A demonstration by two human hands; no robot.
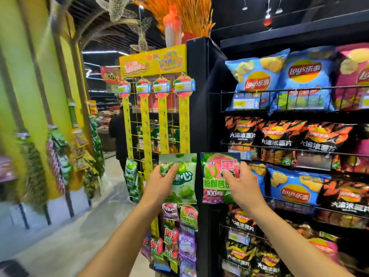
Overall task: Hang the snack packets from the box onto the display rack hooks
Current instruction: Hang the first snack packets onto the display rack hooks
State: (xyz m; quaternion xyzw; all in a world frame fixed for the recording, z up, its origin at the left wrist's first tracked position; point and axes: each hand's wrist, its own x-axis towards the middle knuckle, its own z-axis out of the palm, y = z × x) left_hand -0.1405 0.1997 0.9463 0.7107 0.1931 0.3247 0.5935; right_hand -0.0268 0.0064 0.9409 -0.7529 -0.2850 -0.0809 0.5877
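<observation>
1. A shop aisle seen from the wearer's head, both bare forearms reaching forward.
2. The left hand (162, 182) grasps a pale green snack packet (182, 186) by its left edge; the thumb lies across the front, the fingers are hidden behind it.
3. The right hand (242, 184) grasps a pink and green snack packet (214, 176) at its right side; thumb and fingertips press on the front.
4. The two packets are held upright, side by side and almost touching; the green one is in front of the lower part of a yellow display rack (146, 126), the pink one in front of a black end panel (199, 96); whether either sits on a hook cannot be told.
5. The rack has four yellow strips below round price tags; their upper parts are bare.
6. More small hanging packets (179, 232) in green, red and purple fill the rack just below the hands; a few green ones (130, 170) hang on the far left strip.
7. To the right, black wire shelves (279, 92) hold blue crisp bags (257, 76) and black crisp bags (275, 134).
8. To the left, a yellow-green wall (30, 76) carries blurred snack packs (58, 148); a person in dark clothes (117, 132) stands farther down the aisle.
</observation>
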